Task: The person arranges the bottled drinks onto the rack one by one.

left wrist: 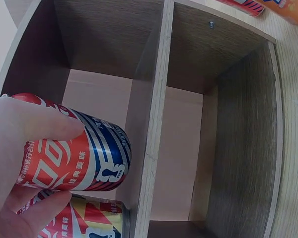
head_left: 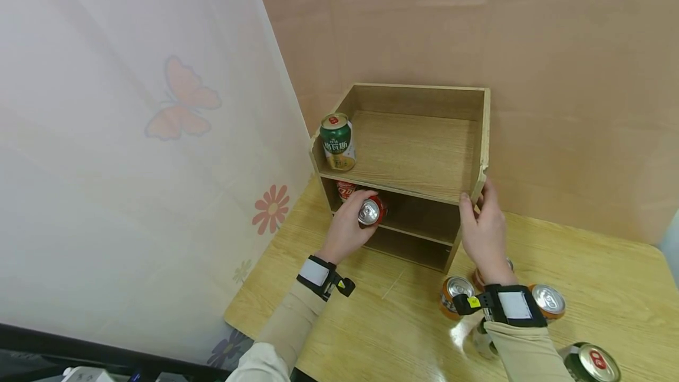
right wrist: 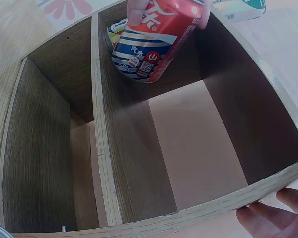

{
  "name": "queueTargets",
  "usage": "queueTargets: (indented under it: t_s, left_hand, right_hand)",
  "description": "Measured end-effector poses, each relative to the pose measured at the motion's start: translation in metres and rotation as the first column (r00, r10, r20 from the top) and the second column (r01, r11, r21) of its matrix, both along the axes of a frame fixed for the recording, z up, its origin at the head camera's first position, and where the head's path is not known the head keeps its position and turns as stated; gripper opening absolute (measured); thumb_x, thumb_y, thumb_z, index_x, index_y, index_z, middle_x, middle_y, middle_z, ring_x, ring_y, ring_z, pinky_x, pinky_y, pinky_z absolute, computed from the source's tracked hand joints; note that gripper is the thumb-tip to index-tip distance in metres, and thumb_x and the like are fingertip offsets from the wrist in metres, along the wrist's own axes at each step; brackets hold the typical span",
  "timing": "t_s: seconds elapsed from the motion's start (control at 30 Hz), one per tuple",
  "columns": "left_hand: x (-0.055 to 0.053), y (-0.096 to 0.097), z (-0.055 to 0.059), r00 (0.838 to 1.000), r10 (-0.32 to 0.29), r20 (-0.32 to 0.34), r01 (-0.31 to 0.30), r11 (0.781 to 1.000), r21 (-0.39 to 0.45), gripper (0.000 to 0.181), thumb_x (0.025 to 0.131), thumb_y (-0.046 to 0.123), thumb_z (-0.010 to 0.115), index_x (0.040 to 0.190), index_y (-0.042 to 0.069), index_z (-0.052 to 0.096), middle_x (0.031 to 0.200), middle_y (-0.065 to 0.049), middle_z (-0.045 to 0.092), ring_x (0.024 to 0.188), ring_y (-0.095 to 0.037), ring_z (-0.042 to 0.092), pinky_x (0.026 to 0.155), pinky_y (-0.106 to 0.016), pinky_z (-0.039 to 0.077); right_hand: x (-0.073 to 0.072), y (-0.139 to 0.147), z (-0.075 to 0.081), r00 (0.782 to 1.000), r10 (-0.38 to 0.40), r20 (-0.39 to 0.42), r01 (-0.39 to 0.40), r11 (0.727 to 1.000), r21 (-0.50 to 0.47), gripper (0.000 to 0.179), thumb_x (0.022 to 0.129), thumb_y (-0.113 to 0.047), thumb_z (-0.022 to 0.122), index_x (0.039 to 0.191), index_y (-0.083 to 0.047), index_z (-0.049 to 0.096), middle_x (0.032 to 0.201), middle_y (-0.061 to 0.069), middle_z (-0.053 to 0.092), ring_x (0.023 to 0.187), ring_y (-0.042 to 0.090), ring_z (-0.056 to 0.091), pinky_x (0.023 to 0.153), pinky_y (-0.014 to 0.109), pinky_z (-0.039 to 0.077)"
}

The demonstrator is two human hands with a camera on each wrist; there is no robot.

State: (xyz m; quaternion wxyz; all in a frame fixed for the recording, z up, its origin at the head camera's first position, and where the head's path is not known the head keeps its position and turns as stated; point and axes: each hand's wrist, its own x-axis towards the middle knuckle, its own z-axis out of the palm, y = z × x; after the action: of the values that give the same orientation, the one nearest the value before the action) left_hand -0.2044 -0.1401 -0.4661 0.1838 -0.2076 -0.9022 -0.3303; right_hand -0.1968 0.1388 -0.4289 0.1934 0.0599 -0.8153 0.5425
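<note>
"Cans [head_left: 591, 364] nearest?"

"Yes, on the table [head_left: 392, 326], around the right sleeve [head_left: 522, 349]."

"And the fingers?"

"Left hand [head_left: 342, 231] grips a tilted red can [head_left: 370, 212] at the middle compartment [head_left: 424, 217]'s mouth; right hand [head_left: 484, 231] holds the wooden shelf [head_left: 485, 134] between thumb and fingers."

"Beyond?"

"Another can [head_left: 345, 188] inside; a green can [head_left: 336, 143] upright in the top tray [head_left: 414, 146]."

White wall [head_left: 79, 223] on the left's got a faded pinkish butterfly [head_left: 183, 102] and a red flower [head_left: 271, 209], plus a purple flower [head_left: 225, 349] lower down. Tan wrinkly backdrop [head_left: 573, 105] behind, light wood counter [head_left: 594, 258] below.
</note>
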Motion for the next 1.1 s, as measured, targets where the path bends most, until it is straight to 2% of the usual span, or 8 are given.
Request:
queueTargets:
  t_s: [0.33,0.63,0.77,0.9,1.1]
  left_hand:
    - [-0.005,0.001,-0.001,0.999,0.032,0.039,-0.030,0.998,-0.048,0.076,0.075,0.003,0.089,0.141,0.010,0.051,0.131,-0.006,0.059,0.119,-0.021,0.059,0.096,-0.037,0.051]
    - [-0.011,0.004,0.000,0.995,0.072,0.066,-0.072,0.997,-0.002,0.074,0.076,0.007,0.089,0.137,0.010,0.048,0.127,-0.006,0.061,0.117,-0.020,0.061,0.095,-0.037,0.052]
    - [-0.013,0.005,0.000,0.995,0.081,0.062,-0.083,0.996,0.026,0.069,0.076,0.008,0.090,0.133,0.011,0.051,0.125,-0.005,0.057,0.117,-0.020,0.059,0.094,-0.038,0.052]
    - [-0.015,0.006,-0.002,0.994,0.098,0.051,-0.101,0.994,0.046,0.070,0.077,0.012,0.090,0.135,0.012,0.051,0.126,-0.006,0.055,0.119,-0.021,0.058,0.095,-0.040,0.052]
    - [-0.017,0.010,-0.006,0.990,0.140,0.012,-0.141,0.987,0.075,0.077,0.081,0.020,0.089,0.142,0.008,0.043,0.131,-0.010,0.059,0.121,-0.023,0.059,0.098,-0.040,0.050]
  right_hand:
    - [0.000,0.000,-0.001,1.000,0.005,0.004,-0.005,1.000,0.011,0.057,0.107,-0.029,0.046,0.158,-0.008,0.029,0.151,0.022,0.044,0.134,0.044,0.046,0.097,0.063,0.043]
    - [0.000,0.000,-0.001,1.000,0.001,0.003,-0.001,1.000,0.005,0.057,0.107,-0.029,0.046,0.158,-0.009,0.030,0.151,0.022,0.044,0.134,0.043,0.046,0.097,0.063,0.044]
    - [0.000,0.000,-0.001,1.000,0.003,-0.005,-0.003,1.000,0.005,0.056,0.107,-0.028,0.046,0.157,-0.008,0.030,0.151,0.022,0.044,0.134,0.043,0.046,0.097,0.063,0.044]
    - [-0.001,0.000,-0.001,1.000,0.005,-0.007,-0.005,1.000,0.004,0.057,0.107,-0.028,0.046,0.158,-0.008,0.030,0.152,0.021,0.044,0.134,0.043,0.046,0.097,0.063,0.043]
    - [0.000,0.001,-0.001,1.000,0.003,-0.006,-0.003,1.000,0.003,0.057,0.107,-0.028,0.047,0.158,-0.009,0.030,0.152,0.021,0.044,0.134,0.044,0.046,0.096,0.064,0.043]
